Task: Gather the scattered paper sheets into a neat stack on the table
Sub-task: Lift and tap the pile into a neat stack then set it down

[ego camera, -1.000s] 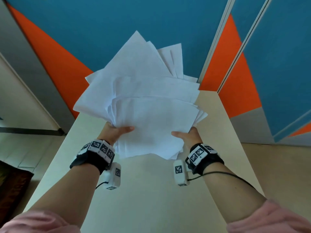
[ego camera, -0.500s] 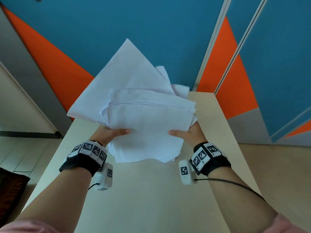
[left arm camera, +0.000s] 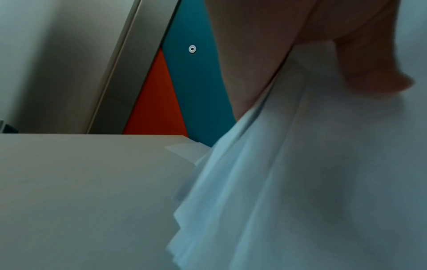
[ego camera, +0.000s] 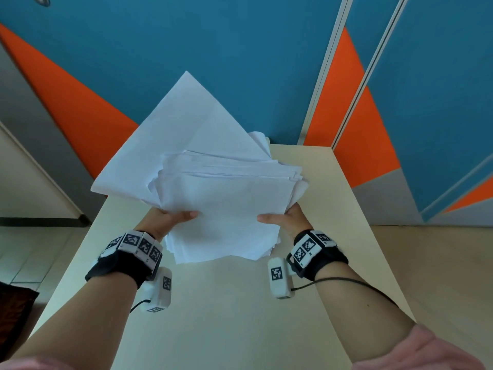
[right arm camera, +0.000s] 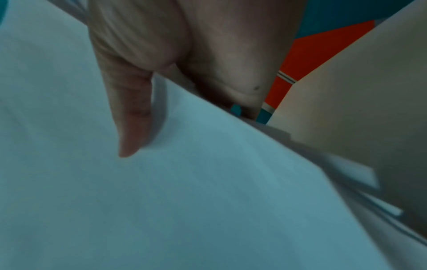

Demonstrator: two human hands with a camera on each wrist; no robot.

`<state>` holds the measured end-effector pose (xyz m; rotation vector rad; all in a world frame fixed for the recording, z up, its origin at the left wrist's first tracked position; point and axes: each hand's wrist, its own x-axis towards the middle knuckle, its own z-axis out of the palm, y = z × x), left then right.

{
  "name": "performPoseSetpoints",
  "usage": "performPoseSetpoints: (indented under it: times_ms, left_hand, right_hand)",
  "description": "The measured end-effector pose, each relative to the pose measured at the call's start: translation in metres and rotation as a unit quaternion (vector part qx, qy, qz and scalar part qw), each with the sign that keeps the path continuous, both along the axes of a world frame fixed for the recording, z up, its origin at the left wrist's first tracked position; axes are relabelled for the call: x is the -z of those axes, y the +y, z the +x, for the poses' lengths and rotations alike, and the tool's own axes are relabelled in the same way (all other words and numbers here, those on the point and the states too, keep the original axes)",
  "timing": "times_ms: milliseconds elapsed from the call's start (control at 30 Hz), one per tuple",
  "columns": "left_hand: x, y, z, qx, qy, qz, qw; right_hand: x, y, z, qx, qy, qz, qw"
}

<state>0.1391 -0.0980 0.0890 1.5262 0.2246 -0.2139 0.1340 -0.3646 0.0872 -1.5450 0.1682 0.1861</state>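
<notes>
A loose bundle of white paper sheets [ego camera: 221, 204] is held up on edge over the beige table [ego camera: 213, 316], its lower edges close to the tabletop. My left hand [ego camera: 170, 218] grips the bundle's left side, thumb on the front and fingers hidden behind. My right hand [ego camera: 282, 218] grips the right side the same way. One large sheet [ego camera: 186, 129] sticks out up and to the left, skewed against the others. In the left wrist view the sheets [left arm camera: 300, 173] hang fanned beside my thumb [left arm camera: 369, 69]. The right wrist view shows my thumb [right arm camera: 131, 118] pressed on the top sheet [right arm camera: 184, 191].
The narrow table runs away from me to a blue and orange panelled wall [ego camera: 240, 62]. Its left edge [ego camera: 80, 263] and right edge [ego camera: 373, 236] drop to the floor. A dark mat [ego camera: 13, 311] lies on the floor at the left.
Both hands have brought the bundle down and closer together. The sheets that fanned out at the upper right have slid in, so the bundle is narrower; one sheet still juts out upper left.
</notes>
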Motion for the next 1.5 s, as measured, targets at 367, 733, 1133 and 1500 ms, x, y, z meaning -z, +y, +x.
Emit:
performPoseSetpoints:
  times_ms: [367, 733, 1133, 1500]
  left_hand:
    - [-0.004, 0.002, -0.007, 0.020, -0.032, -0.017, 0.999]
    - [0.002, -0.008, -0.012, -0.048, -0.004, -0.013, 0.999]
    - [0.008, -0.010, -0.017, -0.061, -0.013, 0.020, 0.998]
    - [0.021, -0.011, -0.007, -0.066, -0.020, 0.012, 0.998]
  right_hand:
    - [-0.025, 0.000, -0.003, 0.011, -0.051, 0.069, 0.996]
    - [-0.103, -0.009, 0.011, 0.103, -0.325, -0.192, 0.920]
    - [-0.148, 0.059, 0.037, -0.121, -0.382, -0.322, 0.857]
    - [-0.140, 0.049, 0.060, 0.026, -0.383, -0.351, 0.854]
